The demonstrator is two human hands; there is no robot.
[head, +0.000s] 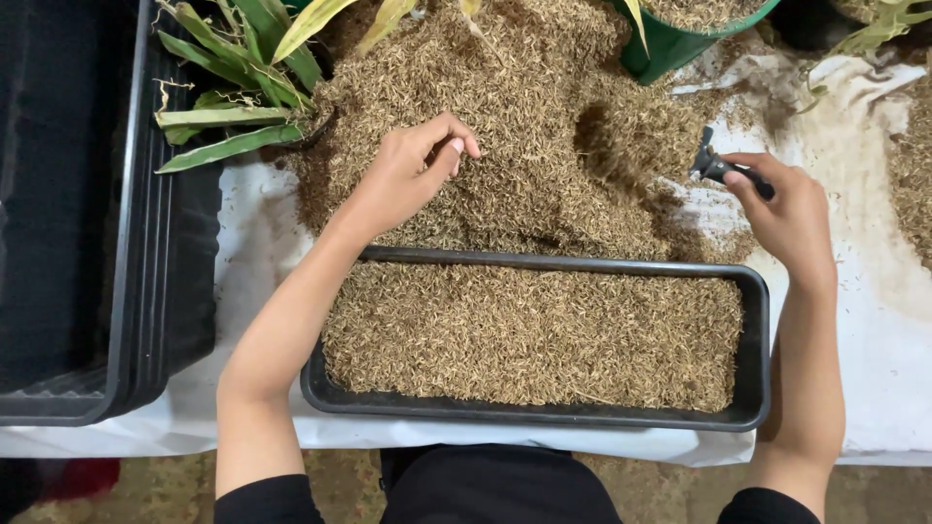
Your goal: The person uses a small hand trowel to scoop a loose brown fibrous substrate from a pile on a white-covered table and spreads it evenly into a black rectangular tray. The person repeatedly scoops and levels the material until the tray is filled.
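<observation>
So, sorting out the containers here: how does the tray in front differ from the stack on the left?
The front tray lies alone, filled level with brown husk; the stacked trays are nested together and show no husk. The front tray is long and narrow; the stack looks wider. Both are black, rectangular and rimmed.

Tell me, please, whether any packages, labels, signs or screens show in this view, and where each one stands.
None in view: no package, label, sign or screen.
Only unmarked containers: a long black tray of brown husks in front of the person, stacked black trays at far left, and a green pot at the top.
</observation>
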